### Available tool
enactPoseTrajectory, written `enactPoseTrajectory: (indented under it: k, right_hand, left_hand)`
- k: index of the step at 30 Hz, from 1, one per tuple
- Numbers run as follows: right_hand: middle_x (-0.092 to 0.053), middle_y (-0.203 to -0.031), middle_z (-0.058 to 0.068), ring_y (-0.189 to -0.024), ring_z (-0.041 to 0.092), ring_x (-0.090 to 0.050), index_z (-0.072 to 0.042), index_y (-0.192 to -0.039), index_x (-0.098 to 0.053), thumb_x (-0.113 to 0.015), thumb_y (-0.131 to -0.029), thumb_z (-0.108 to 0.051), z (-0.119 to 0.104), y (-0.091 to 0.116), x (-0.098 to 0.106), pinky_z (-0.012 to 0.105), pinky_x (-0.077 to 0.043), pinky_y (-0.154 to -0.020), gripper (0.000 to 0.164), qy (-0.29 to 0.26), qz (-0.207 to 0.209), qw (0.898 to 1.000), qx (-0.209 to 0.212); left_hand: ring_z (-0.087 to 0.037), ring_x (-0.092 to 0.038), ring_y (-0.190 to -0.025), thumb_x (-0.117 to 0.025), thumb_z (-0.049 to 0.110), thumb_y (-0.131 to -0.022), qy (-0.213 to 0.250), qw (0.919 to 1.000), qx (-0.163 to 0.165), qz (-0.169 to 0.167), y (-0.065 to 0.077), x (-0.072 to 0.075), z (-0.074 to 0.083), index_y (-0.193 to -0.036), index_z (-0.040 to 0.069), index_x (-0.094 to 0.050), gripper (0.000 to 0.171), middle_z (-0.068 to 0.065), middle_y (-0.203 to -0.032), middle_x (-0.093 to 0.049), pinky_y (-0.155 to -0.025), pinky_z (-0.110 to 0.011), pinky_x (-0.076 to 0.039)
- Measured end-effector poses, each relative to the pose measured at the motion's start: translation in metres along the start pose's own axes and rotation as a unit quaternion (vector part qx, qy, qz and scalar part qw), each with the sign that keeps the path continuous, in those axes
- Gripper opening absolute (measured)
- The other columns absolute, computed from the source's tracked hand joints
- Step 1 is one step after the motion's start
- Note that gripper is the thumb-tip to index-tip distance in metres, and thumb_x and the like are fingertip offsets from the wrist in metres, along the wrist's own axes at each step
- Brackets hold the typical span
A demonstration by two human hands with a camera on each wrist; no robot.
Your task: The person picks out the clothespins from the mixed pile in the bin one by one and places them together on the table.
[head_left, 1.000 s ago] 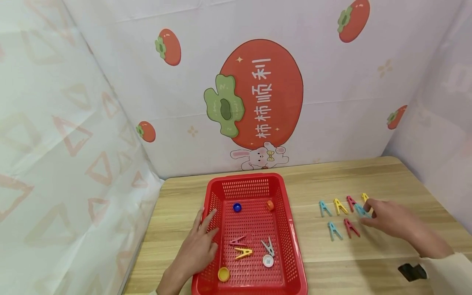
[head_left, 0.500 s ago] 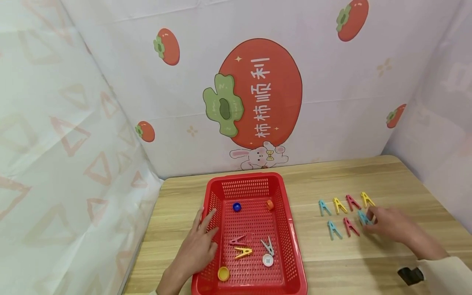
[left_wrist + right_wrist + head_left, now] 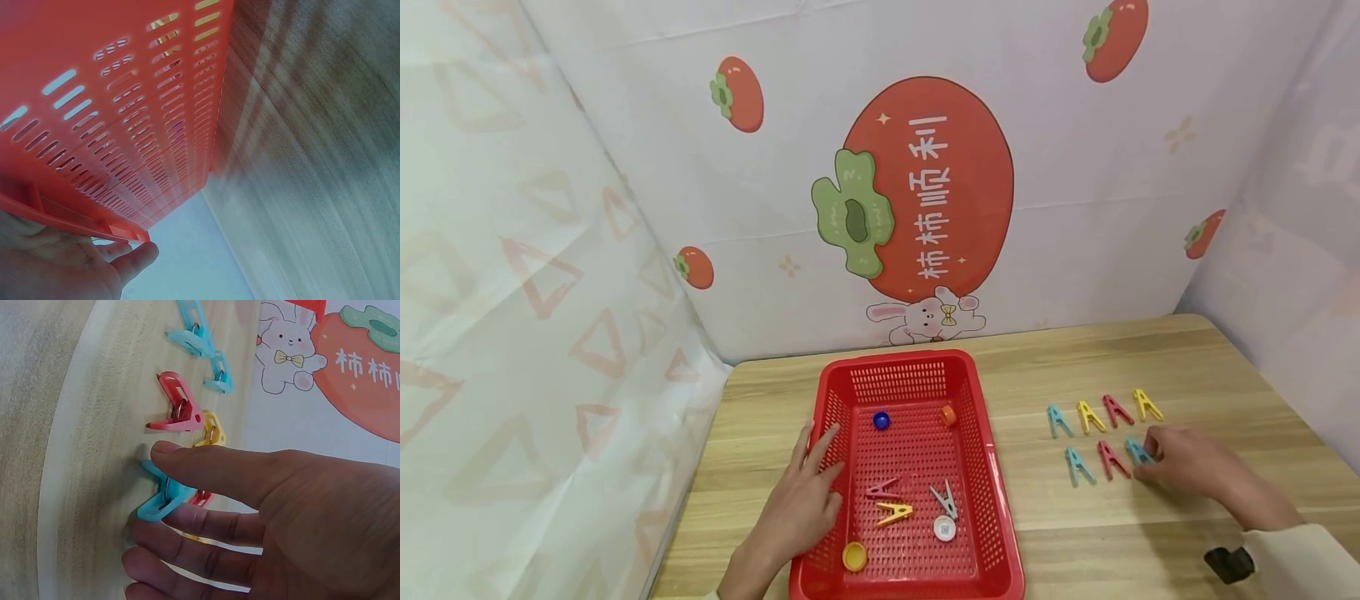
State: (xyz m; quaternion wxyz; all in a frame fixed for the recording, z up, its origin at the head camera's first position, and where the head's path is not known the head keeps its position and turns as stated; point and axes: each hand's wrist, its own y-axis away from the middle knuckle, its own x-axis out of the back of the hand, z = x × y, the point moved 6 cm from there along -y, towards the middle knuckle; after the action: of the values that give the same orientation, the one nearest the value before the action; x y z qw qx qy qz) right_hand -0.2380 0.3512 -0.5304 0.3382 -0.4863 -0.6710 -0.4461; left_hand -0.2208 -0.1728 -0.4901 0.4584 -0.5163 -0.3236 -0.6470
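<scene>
My right hand (image 3: 1191, 462) pinches a light-blue clothespin (image 3: 165, 497) between thumb and index finger at the right end of the front row. Left of it in that row lie a pink clothespin (image 3: 1113, 459) and another light-blue clothespin (image 3: 1080, 466). Behind them runs a second row, with a blue clothespin (image 3: 1060, 421), a yellow clothespin (image 3: 1091, 417), a pink clothespin (image 3: 1117, 410) and a yellow clothespin (image 3: 1147, 404). Over the left rim of the red basket (image 3: 992, 467), my left hand (image 3: 801, 504) rests with its fingers spread.
Inside the basket are a pink clothespin (image 3: 883, 489), a yellow clothespin (image 3: 895, 512), a grey clothespin (image 3: 945, 500) and several bottle caps, among them a blue cap (image 3: 882, 421) and a white cap (image 3: 944, 528). A printed cloth (image 3: 1045, 267) hangs behind the wooden table (image 3: 1075, 542).
The right hand has shifted the light-blue clothespin toward the front, away from the back row and into line with the front row. My left hand stays on the basket rim.
</scene>
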Motion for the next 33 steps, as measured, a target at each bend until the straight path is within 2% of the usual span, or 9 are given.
enactPoseTrajectory:
  k: [12, 24, 33]
  right_hand:
    - [-0.055, -0.082, 0.004, -0.074, 0.021, -0.05, -0.001, -0.098, -0.061, -0.081, -0.095, -0.03, 0.004, 0.001, -0.001, 0.034, -0.038, -0.064, 0.035, -0.002, -0.004, 1.0, -0.024]
    - [-0.056, -0.082, 0.004, -0.074, 0.021, -0.05, 0.0, -0.1, -0.062, -0.081, -0.095, -0.032, 0.005, -0.001, -0.003, 0.034, -0.038, -0.063, 0.037, 0.001, -0.007, 1.0, -0.026]
    - [-0.067, -0.084, 0.008, -0.073, 0.02, -0.055, 0.008, -0.106, -0.063, -0.063, -0.11, -0.038, 0.008, 0.002, 0.012, 0.036, -0.048, -0.062, 0.045, -0.004, -0.001, 1.0, -0.006]
  left_hand:
    - [-0.043, -0.008, -0.17, -0.072, 0.009, -0.095, -0.002, 1.0, -0.003, 0.001, 0.0, 0.001, 0.001, -0.127, -0.005, -0.077, 0.035, -0.016, -0.175, -0.036, -0.134, -0.06, -0.031]
    - [-0.043, -0.009, -0.169, -0.071, 0.008, -0.094, -0.002, 1.0, -0.008, 0.005, 0.001, 0.002, 0.001, -0.125, -0.005, -0.078, 0.035, -0.017, -0.175, -0.037, -0.133, -0.061, -0.032]
    - [-0.044, -0.01, -0.169, -0.072, 0.008, -0.095, -0.004, 0.9999, -0.009, 0.004, 0.002, 0.002, 0.001, -0.126, -0.006, -0.077, 0.034, -0.017, -0.175, -0.037, -0.132, -0.06, -0.034]
